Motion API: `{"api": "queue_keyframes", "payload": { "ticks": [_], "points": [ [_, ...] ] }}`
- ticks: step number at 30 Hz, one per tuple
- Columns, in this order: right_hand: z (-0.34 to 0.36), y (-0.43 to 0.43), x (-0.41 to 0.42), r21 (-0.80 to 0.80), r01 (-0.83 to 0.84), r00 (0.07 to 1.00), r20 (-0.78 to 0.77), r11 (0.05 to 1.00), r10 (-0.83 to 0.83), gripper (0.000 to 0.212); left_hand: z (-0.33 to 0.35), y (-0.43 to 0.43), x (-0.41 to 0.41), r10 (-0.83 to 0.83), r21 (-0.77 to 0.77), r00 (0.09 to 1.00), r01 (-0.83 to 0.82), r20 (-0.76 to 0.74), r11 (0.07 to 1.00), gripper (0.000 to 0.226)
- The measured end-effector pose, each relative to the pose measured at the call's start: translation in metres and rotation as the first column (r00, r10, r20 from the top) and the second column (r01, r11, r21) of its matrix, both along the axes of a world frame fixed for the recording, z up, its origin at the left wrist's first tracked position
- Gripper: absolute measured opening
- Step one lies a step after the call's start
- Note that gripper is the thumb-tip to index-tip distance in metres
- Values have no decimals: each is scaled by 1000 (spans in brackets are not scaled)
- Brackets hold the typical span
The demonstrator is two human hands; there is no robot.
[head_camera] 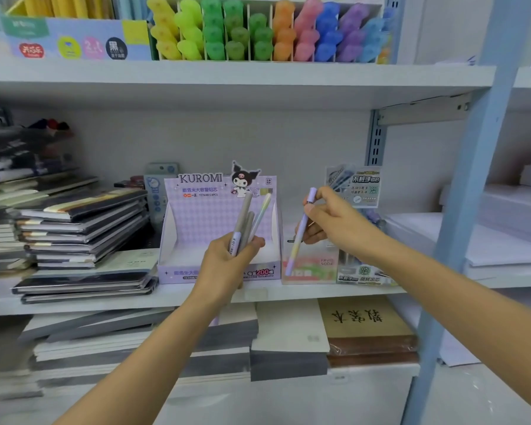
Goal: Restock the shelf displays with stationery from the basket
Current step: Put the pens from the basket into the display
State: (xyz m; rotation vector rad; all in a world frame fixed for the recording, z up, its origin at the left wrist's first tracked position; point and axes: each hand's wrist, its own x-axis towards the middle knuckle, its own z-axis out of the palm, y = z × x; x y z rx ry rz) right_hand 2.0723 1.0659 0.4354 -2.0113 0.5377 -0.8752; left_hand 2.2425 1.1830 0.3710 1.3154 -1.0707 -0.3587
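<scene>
A slim lilac-and-pastel pen (301, 233) hangs upright over a clear plastic display box (308, 268), pinched in the right hand (334, 222); the left hand (230, 256) clenches a bundle of pastel pens (249, 222) before a purple KUROMI cardboard box (196, 216).

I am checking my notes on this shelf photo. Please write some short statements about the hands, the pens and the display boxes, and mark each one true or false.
1. The left hand holds several pens at once. True.
2. The right hand is empty. False: it holds one pastel pen, tilted, with its lower end in front of the clear box.
3. The purple Kuromi box looks mostly empty. True.
4. The highlighters stand on the same shelf as the Kuromi box. False: they stand on the shelf above.
5. The stack of notebooks lies to the right of the Kuromi box. False: it lies to the left.
</scene>
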Motion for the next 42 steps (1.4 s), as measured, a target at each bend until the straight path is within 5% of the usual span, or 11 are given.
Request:
{"api": "queue_keyframes", "payload": {
  "ticks": [3, 10, 19, 27, 35, 42],
  "points": [
    [10, -2, -5, -19, 5, 998, 56, 1000, -4, 5, 9, -4, -7, -48, -12, 999, 48, 7, 999, 21],
    [42, -38, 2, -97, 160, 949, 289, 982, -126, 2, 29, -23, -5, -75, -11, 995, 75, -62, 997, 32],
    [9, -68, 42, -368, 100, 995, 11, 925, -103, 5, 30, -41, 1, -98, 26, 992, 100, -81, 995, 46],
    [21, -74, 53, -308, 22, 981, -179, 951, -81, 6, 31, -44, 5, -69, 80, 993, 77, -97, 994, 38],
    [25, -72, 59, -255, 45, 969, -222, 966, -104, 3, 31, -42, 6, -81, 94, 991, 91, -104, 991, 37],
    [22, -68, 60, -409, 172, 948, -179, 896, -264, 15, 30, -41, 6, -118, 86, 988, 127, -102, 988, 42]
  ]
}}
